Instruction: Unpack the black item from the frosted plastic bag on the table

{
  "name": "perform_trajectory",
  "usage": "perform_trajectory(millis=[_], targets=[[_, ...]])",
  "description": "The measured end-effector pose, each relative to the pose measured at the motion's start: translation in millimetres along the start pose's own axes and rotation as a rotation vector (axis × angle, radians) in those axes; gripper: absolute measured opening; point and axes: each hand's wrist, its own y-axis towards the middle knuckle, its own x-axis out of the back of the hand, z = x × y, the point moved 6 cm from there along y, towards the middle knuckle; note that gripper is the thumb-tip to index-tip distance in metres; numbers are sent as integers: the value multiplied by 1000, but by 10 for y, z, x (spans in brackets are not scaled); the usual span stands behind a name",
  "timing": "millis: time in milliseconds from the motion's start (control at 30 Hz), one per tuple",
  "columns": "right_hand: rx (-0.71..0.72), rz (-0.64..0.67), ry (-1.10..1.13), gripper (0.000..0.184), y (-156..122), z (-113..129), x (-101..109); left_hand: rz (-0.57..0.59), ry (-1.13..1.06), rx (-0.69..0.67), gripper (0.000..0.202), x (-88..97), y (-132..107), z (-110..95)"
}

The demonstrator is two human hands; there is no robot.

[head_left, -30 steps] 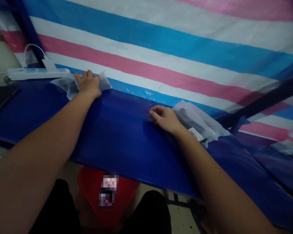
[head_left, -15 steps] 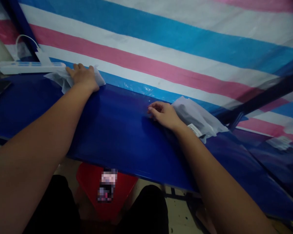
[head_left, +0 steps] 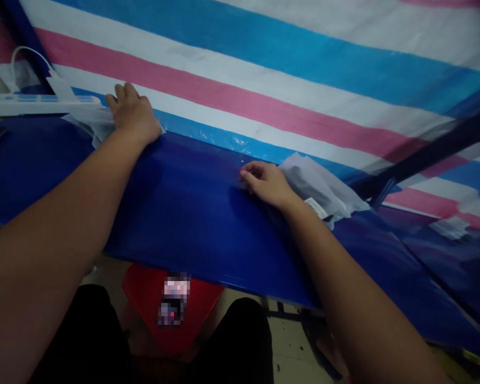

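Left hand (head_left: 134,114) flat, pressing crumpled white cloth (head_left: 91,124) at glossy blue tabletop (head_left: 192,213)'s far-left end; right hand (head_left: 266,183) loosely curled, empty; wiping likely near finished.

No text, brand, number or sign could be read. A small white label (head_left: 317,207) was fixed to the crumpled translucent white plastic bag (head_left: 322,188) lying on the glossy dark blue table top (head_left: 200,213); its dark print was too small to make out. The item on the red plastic stool (head_left: 144,298) below the table was blurred and gave no legible marking.
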Motion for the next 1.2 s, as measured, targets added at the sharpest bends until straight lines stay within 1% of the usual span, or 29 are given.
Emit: perform_trajectory(millis=[67, 133, 200, 300, 467, 600, 767, 933, 1100, 1167, 1200], targets=[[9, -1, -9, 14, 4, -5, -5, 45, -15, 7, 63, -70, 26, 38], [16, 2, -11, 15, 6, -11, -10, 95, -2, 47, 68, -160, 71, 116], [19, 7, -10, 15, 6, -15, -12, 100, 6, 80, 71, -221, 114, 180], [14, 12, -8, 15, 3, -10, -9, 94, -10, 111, 70, -266, 139, 216], [0, 9, 12, 14, -4, 0, -3, 87, -59, 165, 77, -254, 136, 233], [-3, 4, 20, 14, -2, -8, -3, 114, -64, 217, 78, -280, 154, 290], [10, 1, 10, 14, 5, -4, 2, 51, -80, 208, 80, -273, 156, 303], [7, 7, 3, 15, 2, -5, 1, 146, -31, 269, 80, -293, 158, 299], [0, 12, -2, 15, 7, -20, -5, 208, -35, 295, 88, -290, 152, 287], [11, -19, -53, 15, 13, -9, 30, 231, -53, 300, 92, -301, 151, 298], [23, -57, -106, 15, 13, 6, 67, 245, -63, 304, 96, -312, 151, 308]])
